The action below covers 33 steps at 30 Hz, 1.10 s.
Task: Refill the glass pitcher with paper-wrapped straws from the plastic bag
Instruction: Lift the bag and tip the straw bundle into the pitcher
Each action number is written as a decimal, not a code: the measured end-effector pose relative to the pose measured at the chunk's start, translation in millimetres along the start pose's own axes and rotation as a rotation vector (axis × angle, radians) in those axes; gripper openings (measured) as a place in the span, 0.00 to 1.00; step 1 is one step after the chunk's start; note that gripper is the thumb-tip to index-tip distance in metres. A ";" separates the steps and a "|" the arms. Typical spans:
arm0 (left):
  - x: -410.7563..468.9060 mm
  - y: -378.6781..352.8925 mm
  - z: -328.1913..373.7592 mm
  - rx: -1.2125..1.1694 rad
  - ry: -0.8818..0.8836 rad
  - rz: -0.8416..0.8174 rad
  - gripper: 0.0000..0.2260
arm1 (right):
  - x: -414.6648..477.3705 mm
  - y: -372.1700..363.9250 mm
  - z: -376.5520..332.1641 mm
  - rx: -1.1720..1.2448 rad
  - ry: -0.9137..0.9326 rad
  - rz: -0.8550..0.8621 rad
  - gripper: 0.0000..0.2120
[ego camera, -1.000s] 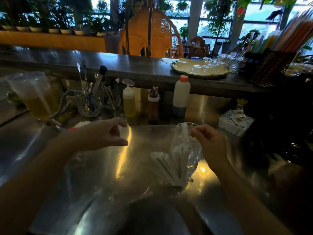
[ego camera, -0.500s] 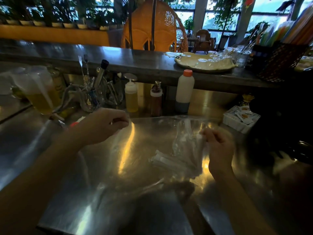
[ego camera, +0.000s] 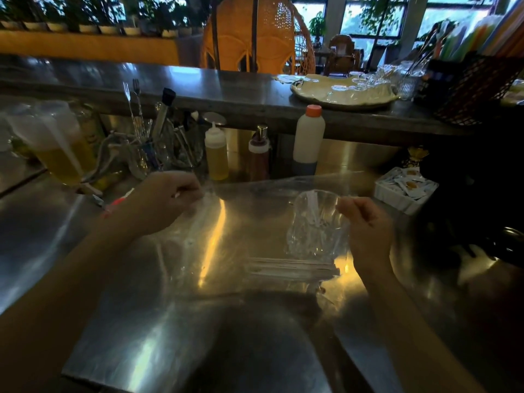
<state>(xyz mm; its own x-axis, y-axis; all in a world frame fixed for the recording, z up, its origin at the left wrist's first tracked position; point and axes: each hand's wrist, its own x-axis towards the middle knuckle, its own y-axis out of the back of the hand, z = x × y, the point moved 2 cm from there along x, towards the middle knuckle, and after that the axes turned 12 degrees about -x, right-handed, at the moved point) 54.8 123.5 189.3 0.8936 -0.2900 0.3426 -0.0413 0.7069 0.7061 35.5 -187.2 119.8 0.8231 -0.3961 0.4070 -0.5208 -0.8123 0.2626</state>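
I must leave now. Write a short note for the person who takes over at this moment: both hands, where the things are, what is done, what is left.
Left hand: pinches one edge of the plastic bag.
Right hand: pinches the other edge, beside the glass pitcher.
The bag is stretched wide over the steel counter.
Straws: a bundle lies flat in the bag, in front of the pitcher.
Done: a few wrapped straws stand in the pitcher.
Left: move the bundle into the pitcher.
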 end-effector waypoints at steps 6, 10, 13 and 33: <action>7.7 -8.6 17.1 0.118 -0.092 -0.024 0.04 | -5.1 0.1 11.3 -0.024 0.022 -0.008 0.07; 11.1 -11.2 16.9 0.143 -0.020 -0.065 0.02 | -6.9 6.2 27.6 0.040 -0.054 -0.006 0.11; 9.0 -24.9 22.1 0.173 0.041 -0.191 0.18 | -12.5 8.4 36.3 0.068 -0.062 -0.026 0.10; 70.3 -78.0 119.6 0.213 -0.337 -0.194 0.07 | -30.8 24.2 64.9 0.137 -0.182 -0.042 0.07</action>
<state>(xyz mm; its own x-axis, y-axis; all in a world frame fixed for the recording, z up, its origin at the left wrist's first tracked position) 67.4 -29.2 232.4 0.6995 -0.6235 0.3492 -0.0100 0.4800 0.8772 12.2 -222.4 56.9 0.8769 -0.4215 0.2309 -0.4601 -0.8752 0.1494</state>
